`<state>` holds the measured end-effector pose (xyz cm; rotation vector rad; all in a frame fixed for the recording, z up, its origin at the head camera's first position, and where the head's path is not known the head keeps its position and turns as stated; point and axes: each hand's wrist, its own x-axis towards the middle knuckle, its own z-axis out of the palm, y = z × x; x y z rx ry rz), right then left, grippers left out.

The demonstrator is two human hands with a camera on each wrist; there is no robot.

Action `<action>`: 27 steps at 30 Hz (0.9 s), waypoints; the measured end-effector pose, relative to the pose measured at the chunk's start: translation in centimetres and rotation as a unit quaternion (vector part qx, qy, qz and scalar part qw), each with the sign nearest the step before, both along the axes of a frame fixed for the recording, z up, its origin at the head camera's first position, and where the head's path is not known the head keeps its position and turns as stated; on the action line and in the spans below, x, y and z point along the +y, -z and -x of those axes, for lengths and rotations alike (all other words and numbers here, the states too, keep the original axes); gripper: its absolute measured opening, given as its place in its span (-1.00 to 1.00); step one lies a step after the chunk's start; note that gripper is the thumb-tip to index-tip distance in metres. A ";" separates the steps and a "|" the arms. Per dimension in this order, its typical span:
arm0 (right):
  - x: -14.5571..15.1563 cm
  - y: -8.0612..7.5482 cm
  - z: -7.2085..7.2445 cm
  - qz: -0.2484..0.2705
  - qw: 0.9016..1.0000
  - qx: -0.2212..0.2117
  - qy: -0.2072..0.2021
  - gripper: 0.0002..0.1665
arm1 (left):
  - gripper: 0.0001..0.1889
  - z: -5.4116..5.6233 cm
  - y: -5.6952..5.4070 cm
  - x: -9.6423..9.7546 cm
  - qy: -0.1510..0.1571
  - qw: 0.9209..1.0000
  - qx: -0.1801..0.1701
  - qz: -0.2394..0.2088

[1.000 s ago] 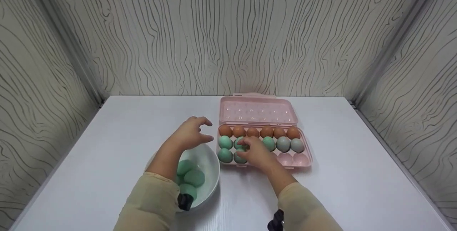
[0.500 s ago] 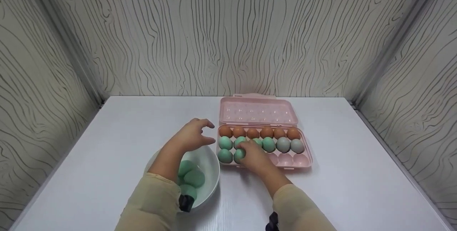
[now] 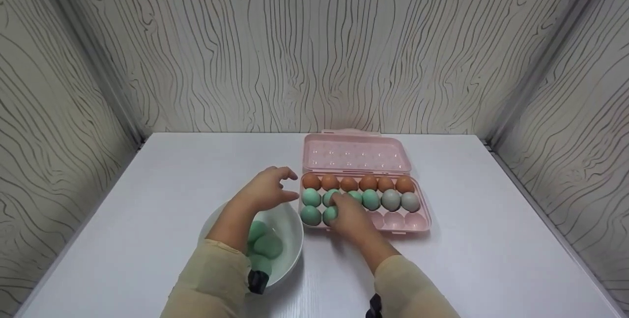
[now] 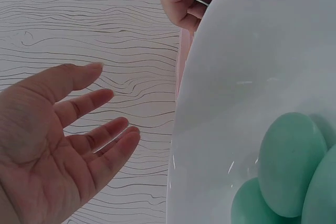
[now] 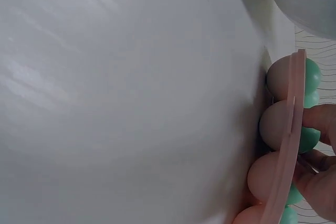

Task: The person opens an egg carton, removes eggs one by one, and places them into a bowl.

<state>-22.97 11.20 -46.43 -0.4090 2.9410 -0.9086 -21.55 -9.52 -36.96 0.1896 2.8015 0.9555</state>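
Observation:
My right hand (image 3: 350,216) reaches into the front rows of a pink egg carton (image 3: 426,210), its fingers close around a green egg (image 3: 329,216) in the second cup from the left of the front row. In the right wrist view the fingers (image 5: 316,116) lie against that egg (image 5: 310,139), just above the carton's rim. My left hand (image 3: 268,189) hovers past the far side of a white bowl (image 3: 294,244), thumb and fingers apart, nothing between them. Several green eggs (image 4: 292,163) lie in the bowl; the left forearm hides part of it.
The carton's lid (image 3: 356,153) lies folded back toward the wall. Brown eggs (image 3: 368,182) fill the back row. Green and grey eggs (image 3: 391,200) sit in the middle row. Bare cups (image 3: 415,221) show at front right. Patterned walls (image 3: 314,52) enclose the white table (image 3: 491,239).
My right hand's fingers, spread over the carton a second ago, have lowered and closed in on the front-row green egg. My left hand has shifted only slightly toward the carton.

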 end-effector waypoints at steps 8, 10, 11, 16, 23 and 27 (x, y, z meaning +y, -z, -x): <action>0.5 -0.4 0.2 0.033 0.999 -0.011 0.003 -0.64 | -0.58 0.1 -0.1 0.0 0.001 1.000 -0.001 0.004; 0.6 -0.7 0.3 0.041 0.999 -0.015 0.003 -0.64 | -0.58 0.1 0.0 0.0 0.001 1.000 -0.001 0.006; 0.7 -0.9 0.3 0.044 0.999 -0.021 0.006 -0.63 | -0.58 0.1 0.0 0.0 0.001 1.000 -0.001 0.005; 1.1 -2.1 0.5 0.065 0.997 -0.037 0.024 -0.57 | -0.57 0.1 0.1 0.2 0.001 1.000 -0.003 0.003; 1.7 -3.7 0.6 0.117 0.991 -0.051 0.046 -0.64 | -0.56 0.1 0.0 0.3 0.019 1.000 0.011 0.011; 1.9 -4.7 0.7 0.136 0.988 -0.054 0.049 -0.63 | -0.56 0.3 0.1 0.3 0.027 1.000 0.011 0.006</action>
